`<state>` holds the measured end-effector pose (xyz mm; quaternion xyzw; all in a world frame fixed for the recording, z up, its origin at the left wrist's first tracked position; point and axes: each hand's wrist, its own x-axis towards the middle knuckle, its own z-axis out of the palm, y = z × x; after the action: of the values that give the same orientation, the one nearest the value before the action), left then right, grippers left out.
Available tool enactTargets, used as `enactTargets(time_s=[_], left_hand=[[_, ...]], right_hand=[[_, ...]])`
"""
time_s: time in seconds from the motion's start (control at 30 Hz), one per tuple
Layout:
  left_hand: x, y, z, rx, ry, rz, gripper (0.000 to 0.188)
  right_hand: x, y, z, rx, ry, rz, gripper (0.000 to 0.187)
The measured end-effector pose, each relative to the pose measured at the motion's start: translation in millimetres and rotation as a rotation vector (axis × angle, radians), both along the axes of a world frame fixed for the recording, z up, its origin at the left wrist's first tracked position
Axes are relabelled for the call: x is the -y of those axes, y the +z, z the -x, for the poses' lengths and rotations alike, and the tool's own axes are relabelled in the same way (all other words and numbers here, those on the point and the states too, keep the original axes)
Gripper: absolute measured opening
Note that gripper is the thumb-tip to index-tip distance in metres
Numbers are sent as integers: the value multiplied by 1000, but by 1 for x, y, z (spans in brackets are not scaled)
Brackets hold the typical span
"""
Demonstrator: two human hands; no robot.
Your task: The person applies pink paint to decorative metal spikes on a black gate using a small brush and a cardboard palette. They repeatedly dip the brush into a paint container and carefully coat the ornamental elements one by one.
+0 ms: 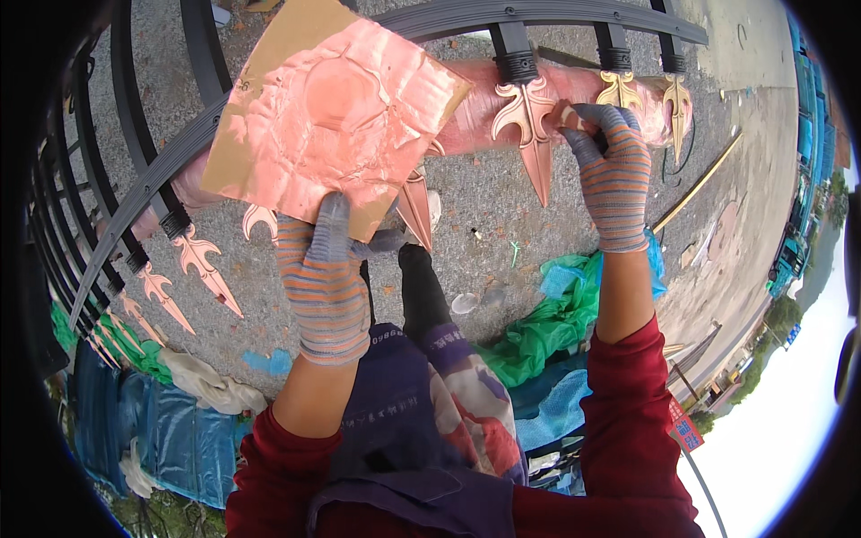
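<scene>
My left hand (325,291), in a striped grey and orange glove, grips the lower edge of a square of brown cardboard (350,99) smeared thickly with wet-looking pink-copper paint. In a matching glove, my right hand (615,175) pinches at the side of a spear-shaped fence finial (534,125) coated copper. Its fingertips are stained reddish, and whatever small thing they may hold is too hidden to name. Farther right, a gold finial (619,91) and another gold finial (677,117) point toward me. Behind the cardboard, one copper finial (414,211) is partly covered.
A black metal fence (134,108) with a curved rail lies across the far side, more copper finials (204,269) along its left. Beneath it runs a pink plastic-wrapped roll (484,103). Green plastic sheeting (547,332) and blue-wrapped bundles (179,439) lie nearer. A stick (700,184) rests at right.
</scene>
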<state>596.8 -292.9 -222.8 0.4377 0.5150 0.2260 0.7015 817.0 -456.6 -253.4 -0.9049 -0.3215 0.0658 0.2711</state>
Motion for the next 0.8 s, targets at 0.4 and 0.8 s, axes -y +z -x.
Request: enactTargets(time_s=[0.4, 0.8], left_hand=[[-12, 7, 4, -22, -35, -4, 37], [-8, 4, -1, -80, -30, -65, 41]], right_hand=[[-29, 10, 54, -85, 80, -216, 21], [-11, 21, 35, -114, -83, -83, 24]])
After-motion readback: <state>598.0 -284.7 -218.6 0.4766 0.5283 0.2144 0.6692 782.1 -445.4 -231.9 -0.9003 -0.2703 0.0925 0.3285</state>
